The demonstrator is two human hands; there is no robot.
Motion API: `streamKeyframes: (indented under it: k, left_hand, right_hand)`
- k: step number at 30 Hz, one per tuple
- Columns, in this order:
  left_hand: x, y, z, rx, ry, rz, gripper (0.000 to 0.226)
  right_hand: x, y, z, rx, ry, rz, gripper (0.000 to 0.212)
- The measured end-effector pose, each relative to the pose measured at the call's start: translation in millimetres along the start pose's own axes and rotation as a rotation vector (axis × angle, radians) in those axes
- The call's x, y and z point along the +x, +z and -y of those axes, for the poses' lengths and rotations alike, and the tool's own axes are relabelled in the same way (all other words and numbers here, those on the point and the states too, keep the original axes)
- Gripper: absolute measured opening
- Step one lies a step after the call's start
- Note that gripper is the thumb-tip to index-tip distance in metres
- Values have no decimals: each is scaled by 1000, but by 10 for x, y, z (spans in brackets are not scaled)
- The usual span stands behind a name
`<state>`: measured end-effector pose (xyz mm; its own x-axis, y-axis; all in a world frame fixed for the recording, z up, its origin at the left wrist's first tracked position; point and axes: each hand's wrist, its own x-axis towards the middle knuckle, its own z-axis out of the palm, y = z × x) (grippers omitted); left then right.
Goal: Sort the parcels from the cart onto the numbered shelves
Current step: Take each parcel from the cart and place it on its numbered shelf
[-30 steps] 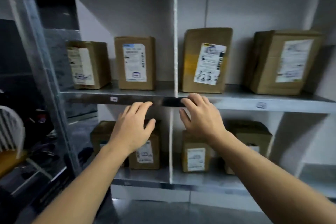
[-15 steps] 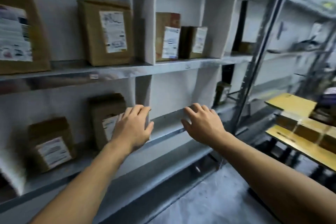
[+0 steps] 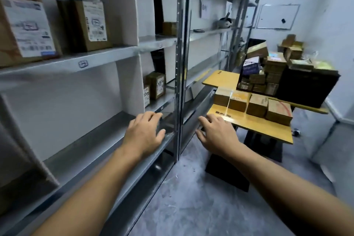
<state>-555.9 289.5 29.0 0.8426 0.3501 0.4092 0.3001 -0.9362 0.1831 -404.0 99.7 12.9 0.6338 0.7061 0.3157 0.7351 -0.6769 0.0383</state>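
Both hands are empty, fingers loosely spread. The left hand [image 3: 143,134] hovers at the front edge of a lower shelf [image 3: 86,149]. The right hand [image 3: 216,136] is held out near the near left corner of the yellow-decked cart [image 3: 258,127], where brown parcels [image 3: 256,104] sit in a row. This looks like fetching the next parcel: grasp one, then read its label for the shelf number. Labels on the shelved parcels [image 3: 90,23] and a shelf-edge tag [image 3: 83,64] are too blurred to read.

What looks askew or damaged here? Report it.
One parcel sits tilted atop the far pile on the cart, resting unevenly on the boxes below. Nothing else stands out.
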Motion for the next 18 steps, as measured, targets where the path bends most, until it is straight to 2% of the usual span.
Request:
streamKeyframes:
  k: [10,18]
  left_hand:
    - [1933,1289,-488,-59,235,95,52]
    - [2828,2122,-1263,-149,432,202,49]
  right_hand:
    - [856,489,-1358,-88,255,92,50]
    - [959,816,-2414,-97,507,185,48]
